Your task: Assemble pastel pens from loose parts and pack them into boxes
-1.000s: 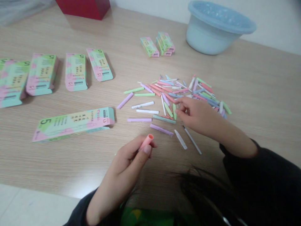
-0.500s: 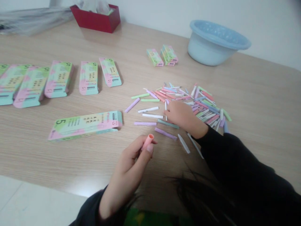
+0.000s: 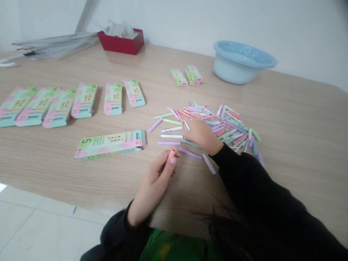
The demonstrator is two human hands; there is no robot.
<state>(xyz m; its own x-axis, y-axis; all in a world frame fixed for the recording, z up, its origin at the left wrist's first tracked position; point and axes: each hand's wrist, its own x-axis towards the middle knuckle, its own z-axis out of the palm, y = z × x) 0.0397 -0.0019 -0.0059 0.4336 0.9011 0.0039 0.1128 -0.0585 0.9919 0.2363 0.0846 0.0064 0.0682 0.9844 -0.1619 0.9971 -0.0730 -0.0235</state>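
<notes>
My left hand (image 3: 157,177) is closed around a pink pen barrel (image 3: 172,154), its hollow open end pointing up. My right hand (image 3: 199,133) reaches over the left part of a pile of pen parts (image 3: 231,127), fingers closed and pointing down. A thin white pen refill (image 3: 186,124) sticks out at its fingertips, which are partly hidden. Close by lie a white barrel (image 3: 172,136), purple barrels (image 3: 169,143) and a grey-green one (image 3: 191,143), partly under the right hand. A pale pointed piece (image 3: 209,164) rests below the right wrist.
An opened pen carton (image 3: 111,144) lies at left, with several upright-printed cartons (image 3: 85,99) in a row behind it. Small boxes (image 3: 193,74) are stacked near a blue basin (image 3: 239,63). A red box (image 3: 121,43) and a folded umbrella (image 3: 59,45) sit at the back.
The camera view has shifted, bringing more of the umbrella and left cartons into sight. The thin refill at my right fingertips has tilted. My left hand still holds the pink barrel.
</notes>
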